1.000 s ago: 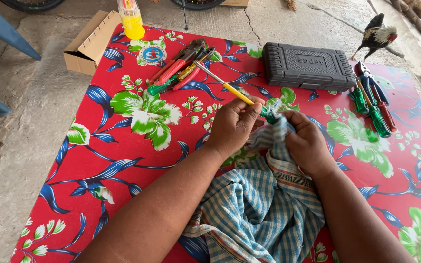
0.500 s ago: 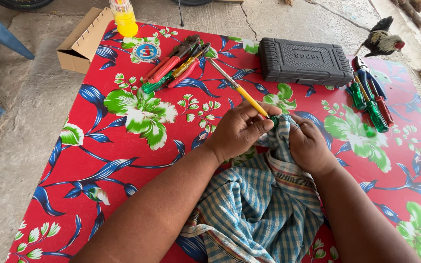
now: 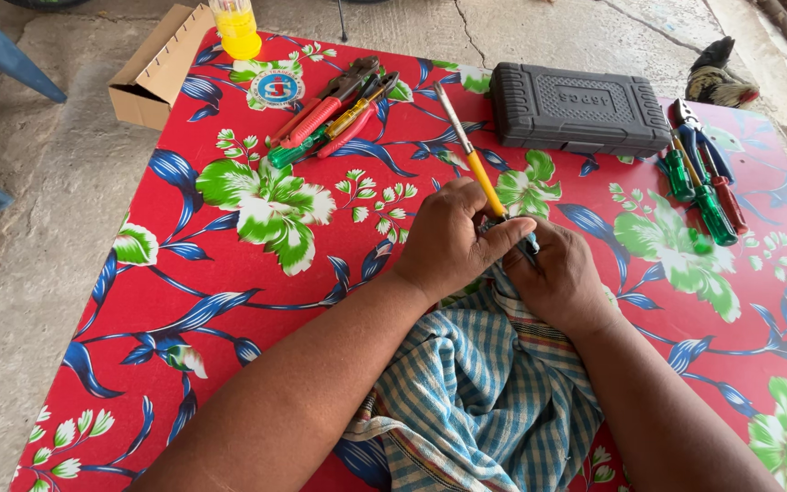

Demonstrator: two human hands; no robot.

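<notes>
Red floral counter [image 3: 229, 273] is carrying scattered tools. Left hand [image 3: 453, 241] is gripping a yellow screwdriver [image 3: 483, 178], its shaft pointing up and away; right hand [image 3: 562, 282], just beside, is clutching checked cloth [image 3: 475, 392] around the handle's near end.

Glossy plastic tablecloth [image 3: 229, 273], woven checked cloth [image 3: 485, 392]

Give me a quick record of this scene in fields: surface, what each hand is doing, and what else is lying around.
surface: red floral tablecloth
left hand: grips the yellow-handled tool, thumb across it
right hand: closed beside the left, on the checked cloth
tool pose: metal end points away from the person, tilted up
far centre: grey plastic case, closed
far left: pile of red and green handled tools
right: green screwdrivers
off the cloth: open cardboard box
top edge: yellow bottle
</notes>
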